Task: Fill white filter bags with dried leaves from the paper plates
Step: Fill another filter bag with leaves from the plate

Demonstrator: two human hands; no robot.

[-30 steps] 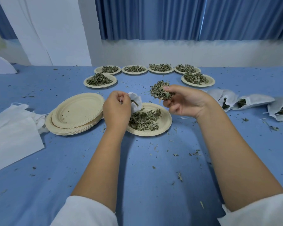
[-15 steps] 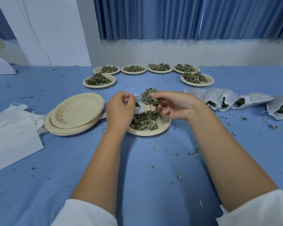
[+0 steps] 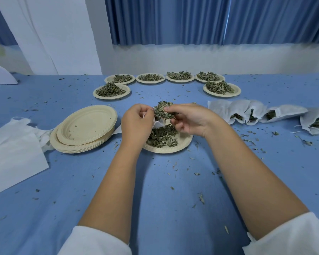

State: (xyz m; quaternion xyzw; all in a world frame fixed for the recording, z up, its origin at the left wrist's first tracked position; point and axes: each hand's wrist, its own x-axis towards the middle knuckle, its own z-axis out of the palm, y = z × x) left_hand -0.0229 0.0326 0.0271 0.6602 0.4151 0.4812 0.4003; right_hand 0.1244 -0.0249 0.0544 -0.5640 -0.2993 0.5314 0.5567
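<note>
While the right hand (image 3: 188,121) is pinching a loose clump of dried leaves (image 3: 163,112) between thumb and fingertips, the left hand (image 3: 136,124) is gripping the edge of a white filter bag (image 3: 157,124), its fingers curled around the fabric. Both hands are meeting just above the far part of the nearest paper plate (image 3: 185,145), which is carrying the rest of this portion. The clump is hanging right at the bag's mouth. How wide the mouth is standing I cannot tell, because the left hand is covering most of it.

To do this step well, I think the left hand should be pulling the mouth wide and holding it over the plate, so that falling pieces are landing there and not on the blue cloth (image 3: 155,190), where many crumbs are lying. The right hand should be pushing the clump down inside before loosening the pinch, because the leaves look light and springy.

Both forearms are reaching forward from white sleeves (image 3: 92,242), wrists lifted off the cloth, the right wrist bending inward to the left. Filled bags (image 3: 238,112) are lying in a row at the right, and a stack of empty plates (image 3: 85,126) is sitting just left of the working plate.
</note>
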